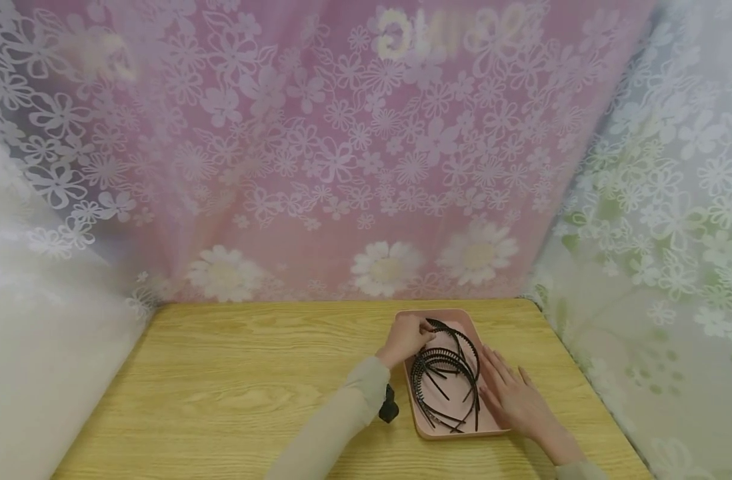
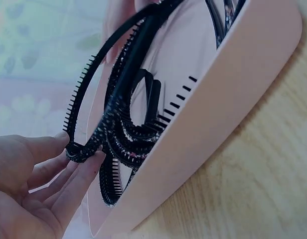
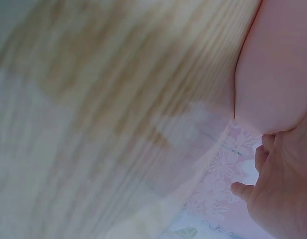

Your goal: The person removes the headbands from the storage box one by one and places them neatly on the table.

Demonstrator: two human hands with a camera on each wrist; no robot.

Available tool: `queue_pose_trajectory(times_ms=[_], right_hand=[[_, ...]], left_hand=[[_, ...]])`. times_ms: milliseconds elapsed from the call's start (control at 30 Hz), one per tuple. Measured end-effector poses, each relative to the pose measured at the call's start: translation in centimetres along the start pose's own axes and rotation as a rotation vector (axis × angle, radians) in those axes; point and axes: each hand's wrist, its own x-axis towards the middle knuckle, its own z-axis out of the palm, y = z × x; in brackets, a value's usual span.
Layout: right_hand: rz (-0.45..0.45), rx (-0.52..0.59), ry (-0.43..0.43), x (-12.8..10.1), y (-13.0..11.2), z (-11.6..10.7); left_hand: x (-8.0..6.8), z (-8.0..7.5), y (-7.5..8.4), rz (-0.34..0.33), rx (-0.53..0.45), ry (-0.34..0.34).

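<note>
headbands (image 1: 447,373): count unclear, pile overlaps inside the tray (image 1: 438,432); far ends cut off by top edge in left-wrist view
right hand (image 1: 513,397): lies on tray's right rim, hides it there; fingertips can't be made out
right-wrist view: mostly blurred; tabletop (image 3: 93,99) smeared beside tray
black object (image 1: 388,405): left of tray, half under sleeve, can't ID

A shallow pale pink plastic tray (image 1: 419,415), lower right of centre in the head view, carries glossy black toothed plastic headbands (image 1: 447,373); one shows a speckled, glittery band in the left wrist view. The light yellow-tan wooden bench (image 1: 234,380) has darker streaked grain. Behind, a pink translucent curtain (image 1: 342,167) bears white flower outlines and big daisies; at right, a white-green floral curtain (image 1: 672,233). Both sleeves are beige.
</note>
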Motion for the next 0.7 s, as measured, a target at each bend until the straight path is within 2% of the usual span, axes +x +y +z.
queue_pose_trajectory(times_ms=[167, 333, 433, 533, 700], right_hand=[[-0.027, 0.005, 0.035, -0.1, -0.2, -0.3], [-0.004, 0.024, 0.009, 0.0, -0.4, -0.3], [-0.005, 0.025, 0.013, -0.1, -0.2, -0.1], [-0.025, 0.013, 0.029, -0.2, -0.1, -0.1], [-0.037, -0.003, 0.015, -0.3, -0.3, -0.4]], left_hand=[[-0.5, -0.4, -0.3, -0.033, -0.076, 0.018], [-0.9, -1.2, -0.6, -0.084, -0.157, 0.020], [-1.1, -1.8, -0.6, -0.133, -0.277, -0.003], [-1.2, -2.2, -0.8, -0.195, -0.445, -0.030], [-1.6, -3.0, -0.9, -0.246, -0.665, -0.044]])
